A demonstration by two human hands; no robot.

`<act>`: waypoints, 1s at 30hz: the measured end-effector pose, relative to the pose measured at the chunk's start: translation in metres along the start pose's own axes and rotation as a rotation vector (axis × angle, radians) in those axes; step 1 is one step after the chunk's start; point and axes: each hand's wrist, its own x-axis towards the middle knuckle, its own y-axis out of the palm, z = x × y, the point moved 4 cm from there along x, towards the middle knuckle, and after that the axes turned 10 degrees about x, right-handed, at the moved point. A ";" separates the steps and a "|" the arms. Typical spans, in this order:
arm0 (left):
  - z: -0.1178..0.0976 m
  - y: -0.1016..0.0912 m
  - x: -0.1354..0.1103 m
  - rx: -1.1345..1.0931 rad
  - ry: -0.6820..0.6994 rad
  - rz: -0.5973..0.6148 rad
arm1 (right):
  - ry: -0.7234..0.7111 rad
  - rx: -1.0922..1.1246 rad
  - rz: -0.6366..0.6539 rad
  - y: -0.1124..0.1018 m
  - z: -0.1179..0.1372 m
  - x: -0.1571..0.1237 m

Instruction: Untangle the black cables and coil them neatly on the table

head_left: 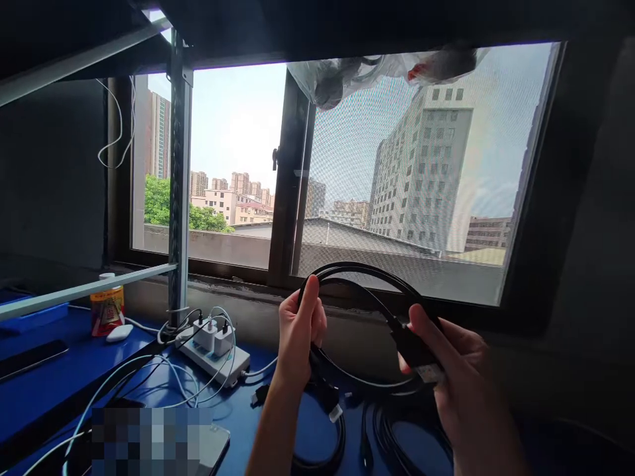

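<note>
A black cable (367, 270), looped into a coil, is held up between both hands in front of the window. My left hand (300, 327) is closed around the left side of the loop, thumb pointing up. My right hand (459, 363) grips the loop's right side together with a wide black connector (414, 350), thumb laid over it. Below the left hand is a black plug (328, 398) with a pale tip; whether it belongs to the held cable I cannot tell. More coiled black cables (384, 430) lie on the blue table beneath.
On the blue table (64, 403), a white power strip (213, 354) carries several chargers and tangled wires. A metal shelf post (178, 198) stands left of the window. A red-and-yellow container (107, 307), a white mouse-shaped object (120, 332) and a dark phone-like slab (32, 359) lie left.
</note>
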 end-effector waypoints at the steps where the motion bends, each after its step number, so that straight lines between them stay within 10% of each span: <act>1: 0.002 0.002 0.000 0.000 -0.015 0.031 | 0.036 0.062 0.048 0.002 -0.001 -0.001; 8: 0.004 0.009 -0.001 -0.024 -0.089 0.112 | 0.088 0.084 0.069 0.005 -0.004 -0.005; 13: -0.005 0.003 -0.005 -0.155 -0.157 0.097 | -0.168 -0.245 -0.197 -0.002 0.009 -0.005; 21: -0.013 -0.002 -0.008 -0.039 -0.173 0.040 | -0.553 -0.204 -0.078 0.000 0.019 -0.012; 30: -0.021 -0.001 -0.018 0.045 -0.139 0.030 | -0.559 -0.089 -0.175 0.009 0.028 -0.017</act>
